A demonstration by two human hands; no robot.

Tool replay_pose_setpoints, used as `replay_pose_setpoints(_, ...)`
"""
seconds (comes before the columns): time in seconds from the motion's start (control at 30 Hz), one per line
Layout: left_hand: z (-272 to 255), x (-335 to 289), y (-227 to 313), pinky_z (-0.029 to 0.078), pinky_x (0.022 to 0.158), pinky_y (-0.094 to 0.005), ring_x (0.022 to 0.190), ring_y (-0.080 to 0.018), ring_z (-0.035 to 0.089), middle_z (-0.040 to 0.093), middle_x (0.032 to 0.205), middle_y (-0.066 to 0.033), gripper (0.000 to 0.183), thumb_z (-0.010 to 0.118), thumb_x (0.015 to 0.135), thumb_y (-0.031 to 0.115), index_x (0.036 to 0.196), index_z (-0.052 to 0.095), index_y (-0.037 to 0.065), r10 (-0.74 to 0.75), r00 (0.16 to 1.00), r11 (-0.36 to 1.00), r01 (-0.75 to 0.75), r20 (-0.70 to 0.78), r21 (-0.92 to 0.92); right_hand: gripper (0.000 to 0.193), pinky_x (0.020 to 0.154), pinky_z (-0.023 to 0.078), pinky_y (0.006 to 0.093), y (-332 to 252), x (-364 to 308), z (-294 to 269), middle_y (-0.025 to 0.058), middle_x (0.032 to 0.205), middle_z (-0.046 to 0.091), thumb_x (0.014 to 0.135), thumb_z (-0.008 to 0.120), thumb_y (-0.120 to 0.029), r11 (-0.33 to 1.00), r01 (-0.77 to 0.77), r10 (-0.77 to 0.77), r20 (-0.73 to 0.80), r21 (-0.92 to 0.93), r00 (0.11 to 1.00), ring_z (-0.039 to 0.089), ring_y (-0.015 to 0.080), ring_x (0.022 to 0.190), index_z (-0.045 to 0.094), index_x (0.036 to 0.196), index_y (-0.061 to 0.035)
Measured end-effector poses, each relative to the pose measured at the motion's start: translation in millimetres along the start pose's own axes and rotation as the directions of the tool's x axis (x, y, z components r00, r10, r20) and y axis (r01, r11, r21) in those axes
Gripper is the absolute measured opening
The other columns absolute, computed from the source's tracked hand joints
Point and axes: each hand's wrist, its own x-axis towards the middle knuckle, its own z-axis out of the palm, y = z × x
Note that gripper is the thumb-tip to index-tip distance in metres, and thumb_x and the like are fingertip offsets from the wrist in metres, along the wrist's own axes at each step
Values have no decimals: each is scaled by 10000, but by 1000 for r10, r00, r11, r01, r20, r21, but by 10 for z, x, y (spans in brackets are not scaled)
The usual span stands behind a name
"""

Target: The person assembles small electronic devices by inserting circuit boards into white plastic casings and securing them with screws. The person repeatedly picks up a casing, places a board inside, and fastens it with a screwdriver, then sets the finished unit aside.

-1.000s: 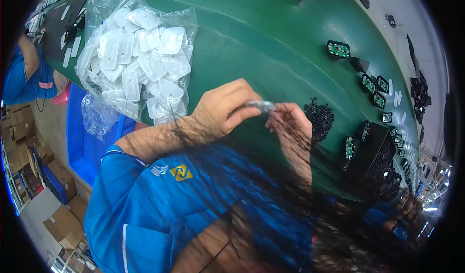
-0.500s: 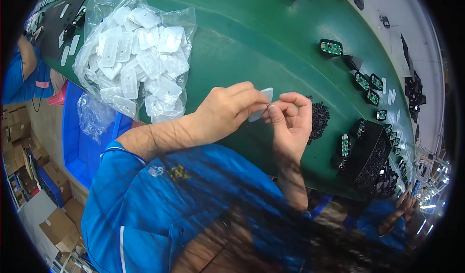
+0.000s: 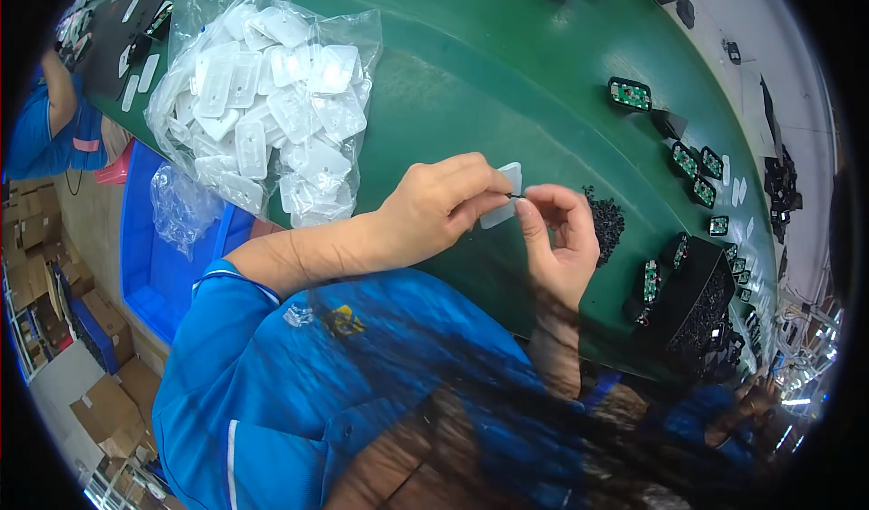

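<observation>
My left hand [image 3: 445,204] grips a thin translucent white plastic cover [image 3: 512,175] by its edge, above the green work surface. The cover stands tilted, partly hidden behind my fingers. The thumb and forefinger of my right hand [image 3: 566,243] pinch a small black part [image 3: 515,196] against the cover; its exact shape is too small to make out. Just right of my right hand lies a heap of small black parts [image 3: 608,229]. Left of my hands, a clear plastic bag [image 3: 369,35] lies open, filled with many similar white covers [image 3: 249,148].
Black housings with green circuit boards [image 3: 629,94] are scattered along the right. A black box [image 3: 692,284] of small black parts stands at the lower right. A blue bin [image 3: 145,279] sits at the table's left edge. Another person's arm [image 3: 59,98] shows at far left.
My hands and the cover have shifted slightly right in the picture, along with the whole scene. The small black part now shows more plainly between my fingertips.
</observation>
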Motion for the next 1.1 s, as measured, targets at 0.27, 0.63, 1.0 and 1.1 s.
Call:
replay_pose_setpoints(0.27, -63, -19, 4, 523, 569, -253, 700, -130, 622, 606, 942, -107, 368, 530, 912, 8, 1273, 459, 9, -444, 887, 782, 453, 126, -428, 89, 500, 367, 222, 14, 31, 61, 51, 772, 565, 803, 680, -17, 979, 92, -99, -32, -183, 995, 477, 94, 598, 606, 851, -6)
replay_pose_setpoints(0.63, -53, -48, -15, 541, 791, -264, 912, -150, 623, 596, 1000, -107, 164, 496, 955, 81, 1019, 537, -64, -511, 834, 606, 523, 211, -599, 111, 499, 424, 265, 75, 29, 189, 78, 728, 561, 758, 683, 24, 905, 251, -285, -51, -343, 957, 530, 177, 611, 597, 818, -13)
replay_pose_setpoints(1.0, -27, -113, -56, 517, 620, -239, 715, -127, 627, 520, 901, -73, 88, 576, 894, 40, 889, 551, -44, -361, 933, 838, 324, 0, -438, 67, 510, 320, 170, 82, -17, 238, -12, 799, 526, 840, 661, -26, 981, -144, 144, 9, 134, 990, 433, 16, 631, 600, 842, 1)
replay_pose_setpoints(1.1, -18, -128, -68, 522, 661, -243, 754, -142, 646, 525, 923, -77, 75, 544, 906, 25, 937, 556, -43, -358, 934, 816, 319, 11, -483, 77, 503, 317, 167, 59, 10, 273, -6, 797, 526, 840, 660, -26, 948, -184, 191, -4, 259, 982, 435, 15, 620, 592, 856, 4)
